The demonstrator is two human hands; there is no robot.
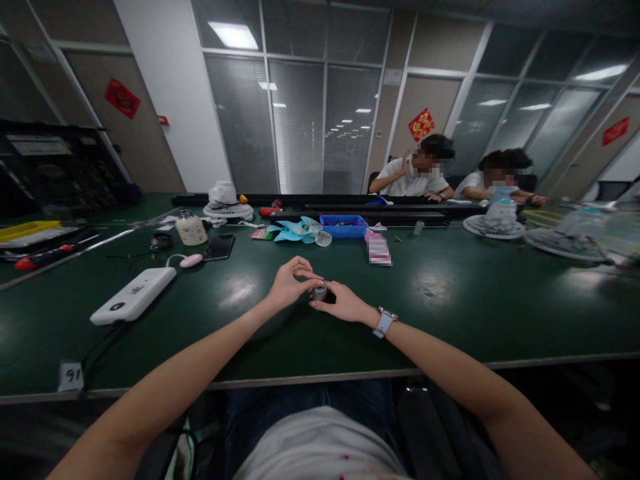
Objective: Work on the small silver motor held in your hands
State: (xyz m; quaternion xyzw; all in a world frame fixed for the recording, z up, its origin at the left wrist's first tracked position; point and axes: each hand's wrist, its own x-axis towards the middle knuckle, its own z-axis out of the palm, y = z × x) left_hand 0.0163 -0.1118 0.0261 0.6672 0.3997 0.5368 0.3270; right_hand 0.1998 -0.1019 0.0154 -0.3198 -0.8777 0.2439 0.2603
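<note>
A small grey metallic cylinder stands upright at the middle of the green table. My right hand, with a watch on its wrist, curls thumb and fingers around the cylinder's side. Over its top rim, my left hand is closed in a pinch, thumb and forefinger meeting. Whatever sits between those fingertips is too small to make out. The cylinder's right side is partly hidden by my right hand.
Beyond my hands are a blue tray with small items, blue gloves, and another small cylinder. A white power bank, phone and cream jar lie left. Two people sit across, near white fans.
</note>
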